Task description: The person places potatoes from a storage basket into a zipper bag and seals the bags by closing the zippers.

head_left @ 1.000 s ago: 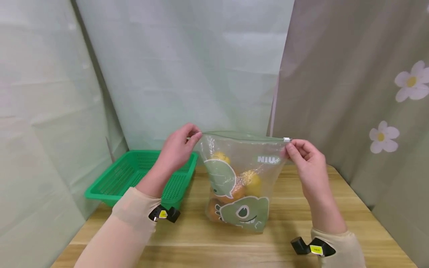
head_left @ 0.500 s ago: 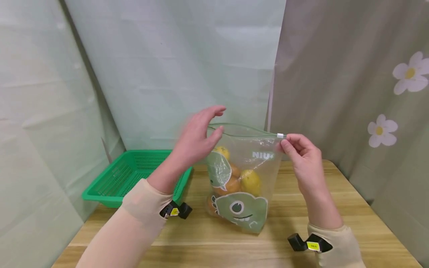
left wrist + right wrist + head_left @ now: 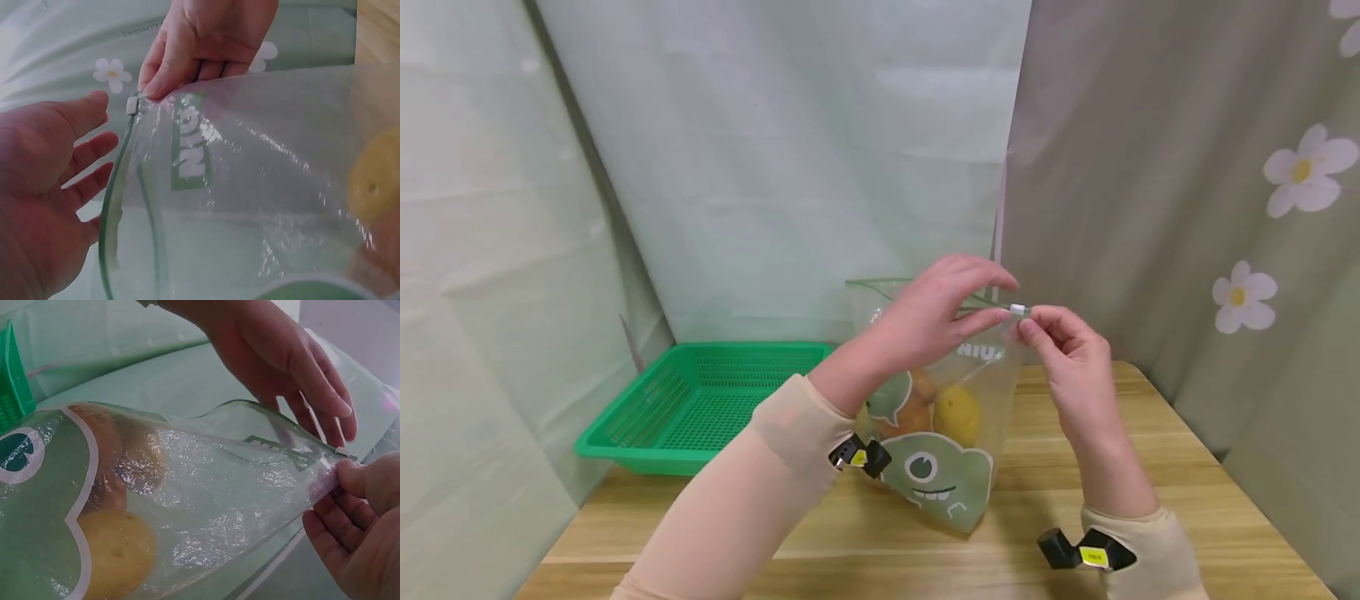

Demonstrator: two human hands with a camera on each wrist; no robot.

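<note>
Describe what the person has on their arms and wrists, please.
Both arms wear snug, pale beige sleeves that end at the wrists, leaving the left hand and right hand bare. A small black clip-like device with a yellow label sits at each wrist: the left wrist device and the right wrist device. No rings, watches or cables show.

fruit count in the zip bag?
3 visible in the bag: a yellow fruit at right, an orange one left of it, another orange above. More may be hidden behind the print.

Bag [image 3: 951, 467] upright on table [image 3: 1150, 467], fruit [image 3: 957, 414] inside, basket [image 3: 700, 404] to its left, seemingly just apart.
</note>
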